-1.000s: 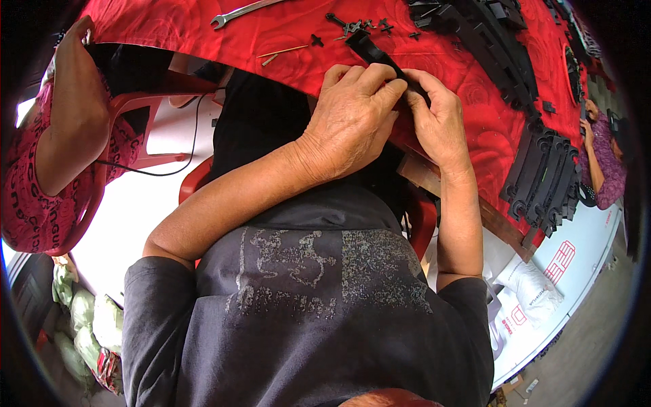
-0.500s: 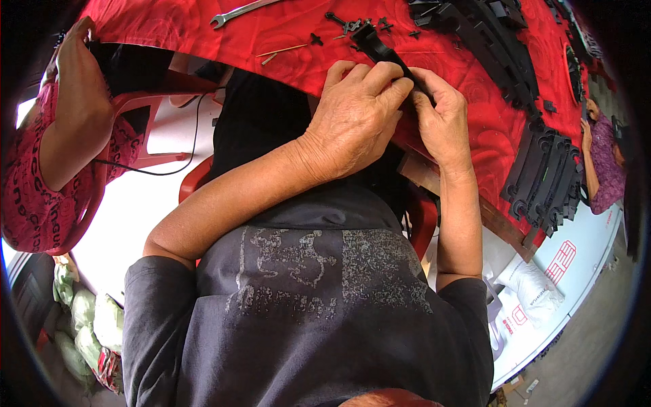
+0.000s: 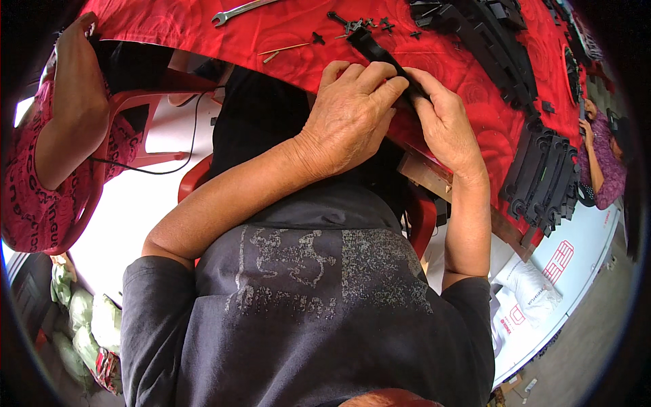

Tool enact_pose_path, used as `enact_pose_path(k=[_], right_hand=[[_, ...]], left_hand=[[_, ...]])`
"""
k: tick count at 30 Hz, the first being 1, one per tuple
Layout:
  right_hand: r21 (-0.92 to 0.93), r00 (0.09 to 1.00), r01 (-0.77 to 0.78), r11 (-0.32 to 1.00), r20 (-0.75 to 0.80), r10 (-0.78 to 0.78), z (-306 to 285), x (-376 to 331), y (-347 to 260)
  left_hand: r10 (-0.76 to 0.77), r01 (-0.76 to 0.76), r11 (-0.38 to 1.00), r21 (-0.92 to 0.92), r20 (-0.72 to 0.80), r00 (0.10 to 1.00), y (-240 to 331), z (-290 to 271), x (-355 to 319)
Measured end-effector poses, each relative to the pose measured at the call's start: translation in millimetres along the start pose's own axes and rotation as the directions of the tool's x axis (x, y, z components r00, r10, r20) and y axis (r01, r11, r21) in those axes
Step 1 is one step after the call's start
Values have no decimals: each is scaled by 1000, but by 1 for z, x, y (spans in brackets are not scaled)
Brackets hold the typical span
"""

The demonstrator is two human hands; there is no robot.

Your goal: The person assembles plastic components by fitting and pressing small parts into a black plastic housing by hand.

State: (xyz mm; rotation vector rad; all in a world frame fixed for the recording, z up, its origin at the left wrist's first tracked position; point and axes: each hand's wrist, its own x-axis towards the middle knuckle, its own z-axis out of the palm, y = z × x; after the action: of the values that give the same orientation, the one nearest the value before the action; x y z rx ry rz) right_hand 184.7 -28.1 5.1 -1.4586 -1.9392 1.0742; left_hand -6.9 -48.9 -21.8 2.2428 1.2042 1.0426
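A long black plastic strip (image 3: 371, 46) lies slanted at the near edge of a table with a red cloth (image 3: 468, 74). My left hand (image 3: 349, 119) curls over its near end, fingers closed on it. My right hand (image 3: 444, 122) pinches the same strip from the right side, thumb and fingers touching the left hand's fingertips. The strip's near end is hidden under both hands; its far end points up and left toward several small black clips (image 3: 352, 24).
A silver wrench (image 3: 237, 10) and a thin wooden stick (image 3: 281, 49) lie on the cloth. Stacks of black plastic parts (image 3: 542, 180) sit at the right. Another person's arm in a pink sleeve (image 3: 61, 136) is at left, a third person (image 3: 600, 149) at far right.
The black strip has slid a little farther up the table between my hands. My fingers have shifted along it; both hands stay in place.
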Motion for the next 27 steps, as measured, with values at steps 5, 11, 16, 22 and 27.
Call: enact_pose_path(k=[5,11,16,22,27], right_hand=[[-115,998,49,992,52,-43,-5,-2,-7],[-127,994,103,987,46,-98,-4,-5,-6],[-104,993,110,988,45,-106,-2,-5,-4],[-165,989,145,976,28,-143,1,-5,-7],[-268,986,168,949,28,-166,-1,-7,-14]], left_hand=[[9,-9,1000,-13,-28,1000,-1,1,-1],[10,-10,1000,-8,-23,1000,0,-1,0],[14,-14,1000,1,-29,999,0,0,-1],[9,-10,1000,-1,-23,1000,1,-2,-1],[20,-21,999,-30,-33,999,-1,-1,-4]])
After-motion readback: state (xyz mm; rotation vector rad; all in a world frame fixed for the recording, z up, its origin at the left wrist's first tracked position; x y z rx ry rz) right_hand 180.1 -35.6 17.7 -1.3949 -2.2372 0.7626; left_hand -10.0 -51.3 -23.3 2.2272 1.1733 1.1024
